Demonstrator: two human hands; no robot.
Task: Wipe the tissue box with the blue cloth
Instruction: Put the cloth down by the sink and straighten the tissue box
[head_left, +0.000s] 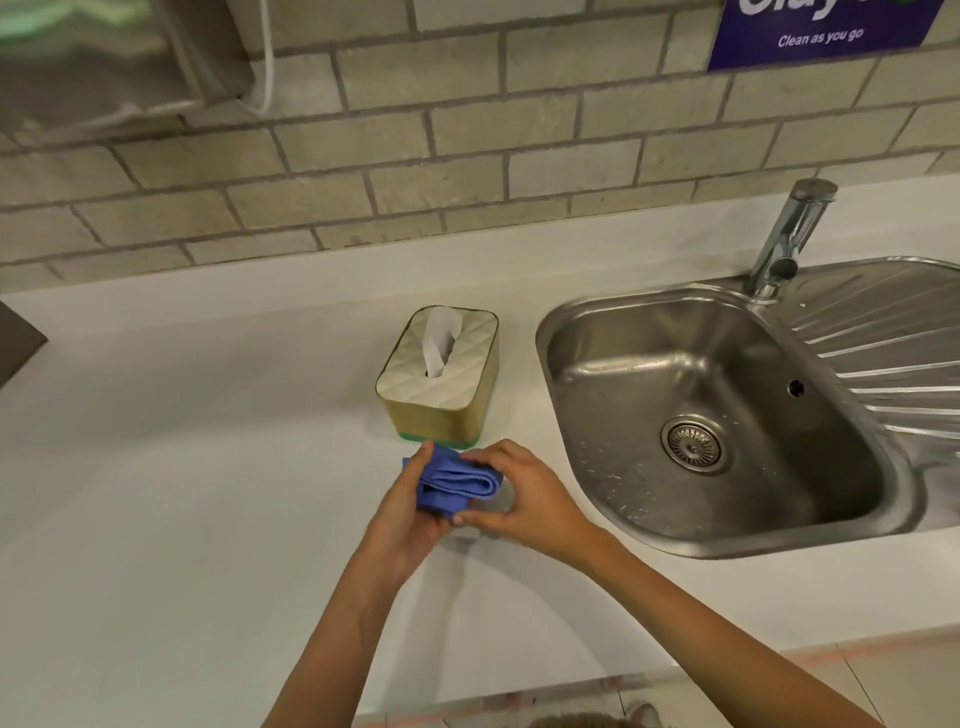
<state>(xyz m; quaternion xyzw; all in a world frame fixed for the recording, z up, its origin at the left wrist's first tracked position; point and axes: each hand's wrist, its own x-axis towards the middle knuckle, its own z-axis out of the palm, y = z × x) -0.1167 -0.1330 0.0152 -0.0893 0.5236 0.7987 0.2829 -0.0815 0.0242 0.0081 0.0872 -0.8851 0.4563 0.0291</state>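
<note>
Far left: dark flat thing (18, 340) at the counter's left edge, cut off by the frame; can't tell what it is.
Upper left: blurred pale appliance (104, 57) on the wall w/ a white cable (270, 67) hanging beside it.
Wall: grey-beige brick tiles (467, 135) behind the counter.
Counter: white worktop (182, 441), runs from left edge to the sink.
Left hand: left hand (410, 512) curled under & around the left end of the cloth, fingertips up over its top edge, gripping it.
Cloth: blue cloth (454, 480) folded into several layers, held between both hands just above the worktop, just in front of the box; can't tell if it touches the box.
Tissue box: tissue box (441, 376) upright on the worktop, mid-frame, left of the sink & close to it. Quilted cream top, tan sides, green strip at base. White tissue (441, 338) sticks up from the slot.
Right hand: right hand (524, 493) arched over the right end of the cloth, thumb & fingers pinching the folds.
Sink: steel sink (649, 322) right of the box, droplets in the basin, round drain (693, 444) at the bottom, ribbed draining board (893, 353) at far right.
Tap: chrome tap (789, 234) at the back of the sink.
Upper right: blue sign (821, 31) on the wall, reads "Clean as you go".
</note>
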